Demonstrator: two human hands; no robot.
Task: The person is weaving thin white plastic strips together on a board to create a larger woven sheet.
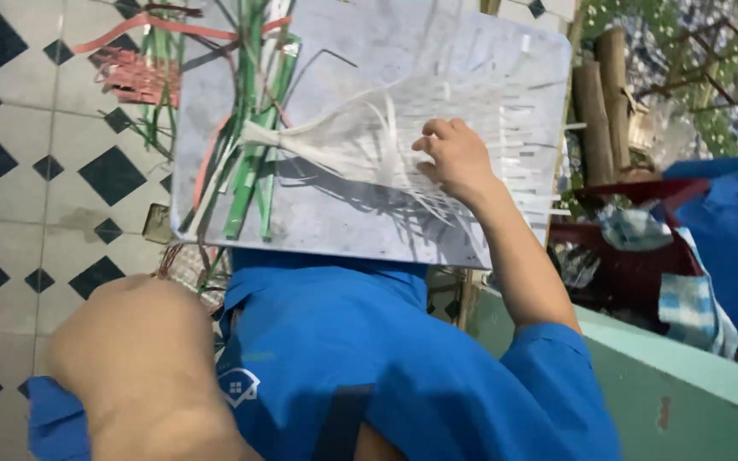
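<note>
A grey board [471,51] lies in front of me over my blue-shirted lap. On it a bundle of thin white strips [335,145] fans out to the right from a tied knot at its left end. My right hand [454,158] rests on the spread end of the fan, fingers curled onto the strips. Green strips [254,171] and a few red ones lie across the board's left part. My left hand is out of view; only a bare limb [130,367] shows at the lower left.
White floor tiles with black diamonds [10,171] lie to the left, with a red woven piece [138,75] on them. On the right are wooden logs [595,102], a dark red basket [634,256] with checked cloth [685,299], and a pale green ledge [685,376].
</note>
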